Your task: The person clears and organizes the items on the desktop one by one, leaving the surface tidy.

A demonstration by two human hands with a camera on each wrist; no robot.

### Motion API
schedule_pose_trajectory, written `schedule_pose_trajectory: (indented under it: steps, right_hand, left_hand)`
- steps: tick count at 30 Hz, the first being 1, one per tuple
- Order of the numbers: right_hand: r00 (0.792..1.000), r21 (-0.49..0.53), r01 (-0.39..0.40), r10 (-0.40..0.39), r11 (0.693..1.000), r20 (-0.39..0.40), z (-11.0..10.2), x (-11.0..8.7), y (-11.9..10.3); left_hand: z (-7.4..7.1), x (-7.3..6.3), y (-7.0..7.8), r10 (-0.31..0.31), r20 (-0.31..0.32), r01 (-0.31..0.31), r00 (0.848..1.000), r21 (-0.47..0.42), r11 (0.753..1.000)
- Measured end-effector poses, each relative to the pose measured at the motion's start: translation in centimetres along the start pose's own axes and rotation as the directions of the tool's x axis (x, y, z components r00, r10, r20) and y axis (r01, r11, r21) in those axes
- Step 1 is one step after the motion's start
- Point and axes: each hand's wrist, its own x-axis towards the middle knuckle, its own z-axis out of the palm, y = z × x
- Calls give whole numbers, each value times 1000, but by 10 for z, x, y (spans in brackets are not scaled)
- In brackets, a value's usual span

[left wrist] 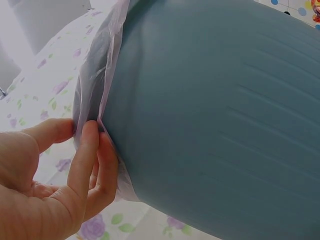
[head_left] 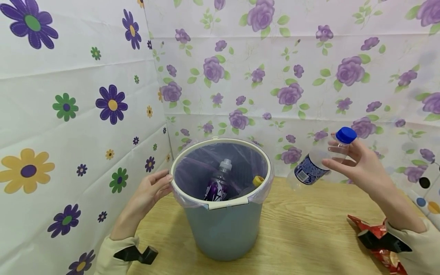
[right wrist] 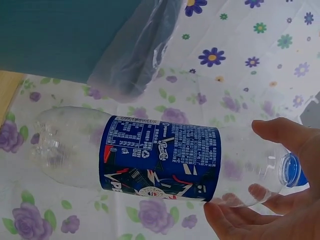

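Note:
A grey-blue trash can [head_left: 225, 229] lined with a thin plastic bag [left wrist: 92, 75] stands on the wooden table. My left hand [head_left: 152, 191] pinches the can's rim and the bag at its left side, thumb on one face and fingers on the other. To the right of the can, my right hand [head_left: 364, 168] grips a clear plastic bottle [right wrist: 160, 157] near its neck, held in the air. The bottle has a blue cap [head_left: 346, 135] and a blue label, and tilts with its base down toward the can. Inside the can lie a purple-labelled bottle [head_left: 218, 185] and something with a yellow cap [head_left: 258, 180].
A red crinkled wrapper [head_left: 376, 231] lies on the wooden table [head_left: 299, 229] at the right, partly behind the right forearm. Flower-patterned sheets [head_left: 213, 68] hang at the back and left, close behind the can. A dotted sheet [head_left: 426, 191] shows at the right edge.

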Motion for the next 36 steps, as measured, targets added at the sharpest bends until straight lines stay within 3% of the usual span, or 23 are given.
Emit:
schedule_pose_trajectory:
  steps: [20, 36]
  right_hand:
    - [990, 54, 135, -132, 989, -49, -10, 5, -44]
    - [993, 95, 106, -101, 990, -62, -14, 15, -78]
  left_hand:
    - [1, 0, 0, -5, -1, 5, 1000, 2, 1000]
    - [0, 1, -2, -16, -8, 16, 1000, 6, 1000]
